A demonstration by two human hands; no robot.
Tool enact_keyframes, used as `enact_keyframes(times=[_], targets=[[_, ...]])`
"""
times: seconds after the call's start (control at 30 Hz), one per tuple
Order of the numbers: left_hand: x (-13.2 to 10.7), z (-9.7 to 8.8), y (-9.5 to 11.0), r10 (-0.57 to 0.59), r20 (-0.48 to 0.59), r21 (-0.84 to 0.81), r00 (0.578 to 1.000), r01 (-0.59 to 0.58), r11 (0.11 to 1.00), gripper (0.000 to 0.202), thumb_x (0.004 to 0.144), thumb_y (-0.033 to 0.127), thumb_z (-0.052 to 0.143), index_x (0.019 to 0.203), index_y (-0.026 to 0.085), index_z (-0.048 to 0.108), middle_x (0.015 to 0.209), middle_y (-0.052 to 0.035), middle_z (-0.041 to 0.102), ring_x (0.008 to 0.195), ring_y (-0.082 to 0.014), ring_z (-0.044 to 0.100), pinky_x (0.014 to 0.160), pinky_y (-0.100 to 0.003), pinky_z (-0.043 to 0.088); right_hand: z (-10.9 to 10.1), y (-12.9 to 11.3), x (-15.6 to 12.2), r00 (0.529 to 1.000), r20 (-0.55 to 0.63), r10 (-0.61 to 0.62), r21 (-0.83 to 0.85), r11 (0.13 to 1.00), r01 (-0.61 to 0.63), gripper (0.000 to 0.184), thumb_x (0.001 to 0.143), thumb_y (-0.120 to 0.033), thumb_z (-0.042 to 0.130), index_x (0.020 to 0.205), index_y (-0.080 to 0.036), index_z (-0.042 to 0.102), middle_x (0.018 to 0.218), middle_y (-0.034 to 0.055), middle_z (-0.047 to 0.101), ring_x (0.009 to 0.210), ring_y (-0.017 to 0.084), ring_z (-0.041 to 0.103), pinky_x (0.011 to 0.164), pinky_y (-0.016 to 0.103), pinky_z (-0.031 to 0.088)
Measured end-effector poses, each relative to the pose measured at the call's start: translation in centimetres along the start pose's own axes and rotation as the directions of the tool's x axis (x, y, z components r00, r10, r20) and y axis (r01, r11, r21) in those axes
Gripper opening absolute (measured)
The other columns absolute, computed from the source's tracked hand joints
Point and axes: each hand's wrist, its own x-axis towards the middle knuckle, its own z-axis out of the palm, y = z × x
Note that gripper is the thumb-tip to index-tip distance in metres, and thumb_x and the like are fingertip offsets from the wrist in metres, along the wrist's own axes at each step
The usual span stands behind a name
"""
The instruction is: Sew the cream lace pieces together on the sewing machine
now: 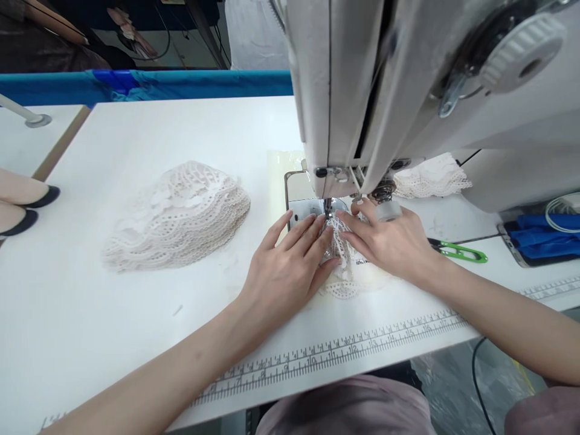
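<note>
A piece of white eyelet lace (338, 248) lies under the presser foot (327, 208) of a sewing machine (348, 90), and its scalloped edge trails toward the table's front. My left hand (290, 260) rests flat with fingers stretched out, the fingertips on the lace and the metal plate left of the foot. From the right, my right hand (389, 241) reaches in with its fingers extended and slightly apart, their tips touching the lace beside the foot. Part of the lace is hidden beneath both hands.
A stack of lace pieces (190, 217) sits left of the machine, and more lace (432, 175) lies behind my right hand. Green thread snips (462, 252) lie by my right wrist. A phone (512, 244) with blue cloth (546, 238) is farther right. A printed ruler (330, 356) follows the front edge.
</note>
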Motion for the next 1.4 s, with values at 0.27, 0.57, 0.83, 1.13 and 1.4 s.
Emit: enact_keyframes(times=[0.27,0.57,0.83,1.13,1.4], targets=[[0.2,-0.1,-0.1,-0.02,0.011,-0.007,1.0,0.02,1.0,0.038,0.096,0.036,0.048,0.121,0.011,0.062,0.128,-0.0127,0.062,0.123,-0.0264,0.056,0.11,-0.05,0.04,0.1,0.1,0.0,1.0,0.015,0.02,-0.001,1.0,-0.02,0.038,0.101,-0.036,0.036,0.122,-0.02,0.064,0.107,0.0116,0.067,0.088,0.021,0.056,0.06,0.031,0.032],[0.5,0.1,-0.5,-0.011,-0.022,0.041,1.0,0.012,0.999,0.037,0.096,0.037,0.048,0.122,0.014,0.061,0.128,-0.0101,0.063,0.122,-0.0268,0.057,0.108,-0.051,0.039,0.1,0.4,0.4,1.0,-0.017,0.017,-0.012,1.0,-0.017,0.037,0.101,-0.036,0.038,0.12,-0.021,0.065,0.113,0.0109,0.066,0.088,0.02,0.056,0.063,0.032,0.031],[-0.3,-3.2,0.0,0.081,0.084,-0.041,0.993,-0.078,0.996,0.03,0.091,0.045,0.054,0.102,0.02,0.066,0.104,-0.0068,0.071,0.076,-0.0206,0.065,0.068,-0.038,0.045,-3.3,1.9,-0.4,0.956,0.263,-0.134,0.545,0.838,-0.033,0.021,0.085,-0.039,0.065,0.099,-0.024,0.067,0.105,-0.0005,0.065,0.073,0.013,0.058,0.058,0.026,0.034],[-0.4,-4.3,0.6,-0.174,0.236,-0.291,0.956,0.24,0.926,0.024,0.1,0.028,0.033,0.095,0.02,0.056,0.081,-0.0006,0.068,0.058,-0.0122,0.061,0.049,-0.024,0.042,-3.7,1.9,-0.5,0.953,0.303,-0.019,0.74,0.635,-0.223,0.014,0.094,-0.018,0.048,0.087,-0.02,0.06,0.075,-0.0033,0.062,0.064,0.01,0.056,0.059,0.023,0.035],[2.7,-3.4,-0.9,-0.162,0.358,-0.245,0.92,0.26,0.934,0.034,0.09,0.033,0.05,0.117,0.016,0.059,0.081,-0.0045,0.069,0.059,-0.0171,0.063,0.049,-0.026,0.046,-2.3,1.0,-0.5,0.993,0.118,-0.012,0.648,0.759,-0.068,0.02,0.089,-0.02,0.055,0.105,-0.018,0.068,0.094,0.0045,0.066,0.075,0.014,0.059,0.061,0.024,0.038]])
